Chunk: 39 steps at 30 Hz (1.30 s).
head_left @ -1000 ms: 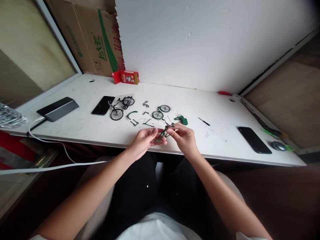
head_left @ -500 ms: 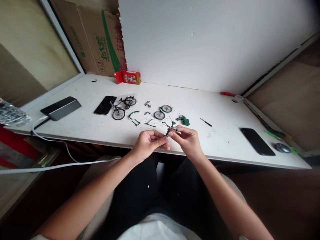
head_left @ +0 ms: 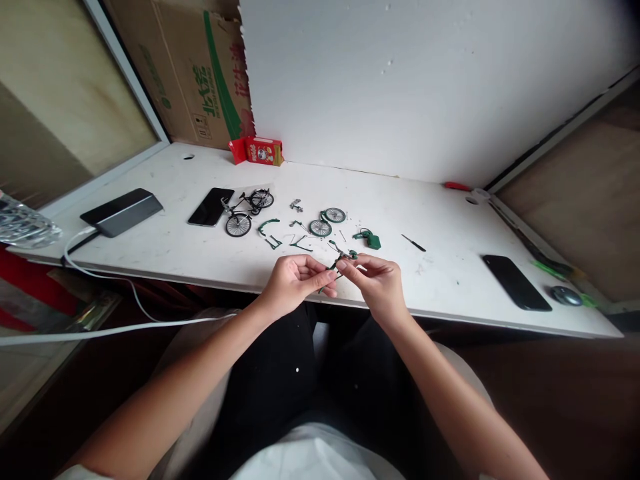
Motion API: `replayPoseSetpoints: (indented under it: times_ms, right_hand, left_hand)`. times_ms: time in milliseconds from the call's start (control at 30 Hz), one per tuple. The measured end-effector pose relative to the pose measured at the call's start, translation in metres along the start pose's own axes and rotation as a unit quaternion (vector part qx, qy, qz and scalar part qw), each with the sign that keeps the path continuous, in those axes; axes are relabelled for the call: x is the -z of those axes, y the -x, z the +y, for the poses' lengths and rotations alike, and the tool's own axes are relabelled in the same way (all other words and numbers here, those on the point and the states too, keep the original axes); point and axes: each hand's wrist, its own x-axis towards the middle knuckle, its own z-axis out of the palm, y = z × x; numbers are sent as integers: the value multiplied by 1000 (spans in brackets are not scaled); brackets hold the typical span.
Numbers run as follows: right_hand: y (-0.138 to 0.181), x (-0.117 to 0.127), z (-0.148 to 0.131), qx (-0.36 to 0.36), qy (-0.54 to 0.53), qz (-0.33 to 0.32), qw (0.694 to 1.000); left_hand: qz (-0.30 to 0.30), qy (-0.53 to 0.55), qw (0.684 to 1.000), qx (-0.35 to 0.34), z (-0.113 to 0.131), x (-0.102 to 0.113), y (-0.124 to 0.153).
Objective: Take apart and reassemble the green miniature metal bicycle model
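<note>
Between my fingertips, over the front edge of the table, is a model bicycle handlebar [head_left: 343,254] with dark green ends and thin stalks. My right hand [head_left: 381,280] pinches it from the right with thumb and forefinger. From the left, my left hand [head_left: 293,283] has thumb and fingers closed on the lower, thin dark part of the same piece. The fingertips hide where the parts meet. Just beyond lie two small spoked wheels [head_left: 320,228], a green curved fender-like part [head_left: 267,227], green frame pieces [head_left: 301,245] and a green box-shaped part [head_left: 371,239].
A black model bicycle [head_left: 248,212] lies beside a phone [head_left: 210,208] at the left. A small blade-like tool [head_left: 413,243], another black phone [head_left: 516,283] and a mouse [head_left: 565,295] are on the right. A red box [head_left: 264,151] stands at the back. A white cable [head_left: 120,331] crosses at left.
The handlebar has turned and tilted between my fingers. Both hands stay closed on it in nearly the same place, and the view has shifted slightly.
</note>
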Motion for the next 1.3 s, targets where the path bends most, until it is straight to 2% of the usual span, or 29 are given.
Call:
replayPoseSetpoints:
  times_ms: [133, 267, 367, 467, 533, 600, 667, 800, 867, 933, 1033, 1300]
  right_hand:
    - [2, -2, -1, 2, -3, 9, 1000]
    - [2, -3, -2, 10, -1, 2, 1000]
    - [1, -1, -3, 24, 13, -2, 1000]
    - [1, 2, -6, 31, 33, 20, 999]
    - [1, 3, -7, 32, 37, 35, 998]
    - [0, 4, -6, 41, 40, 28, 998]
    - [-1, 5, -1, 63, 57, 29, 996]
    - [-8, 8, 17, 113, 134, 97, 980]
    - [-12, 8, 25, 83, 126, 63, 987]
    - [-15, 8, 29, 27, 78, -19, 996]
    - [-17, 6, 27, -11, 19, -89, 996]
    - [-13, 7, 16, -1, 48, -55, 997]
  left_hand:
    - [-1, -6, 1000, 2, -3, 2, -1]
    - [-34, 45, 996, 73, -3, 7, -4]
    - [-41, 54, 993, 98, -2, 9, -5]
    - [-17, -26, 998, 48, 3, 7, -1]
    - [18, -120, 993, -14, 5, 3, 2]
    - [41, -160, 985, -40, 6, -2, 5]
    - [52, -112, 992, -23, 4, -5, 5]
    - [57, 55, 996, 28, -4, -3, 0]
    - [40, 117, 991, 54, -7, 0, -2]
    - [28, 164, 983, 76, -10, 4, -4]
    - [23, 184, 978, 98, -13, 8, -5]
    - [-33, 139, 985, 97, -14, 15, -9]
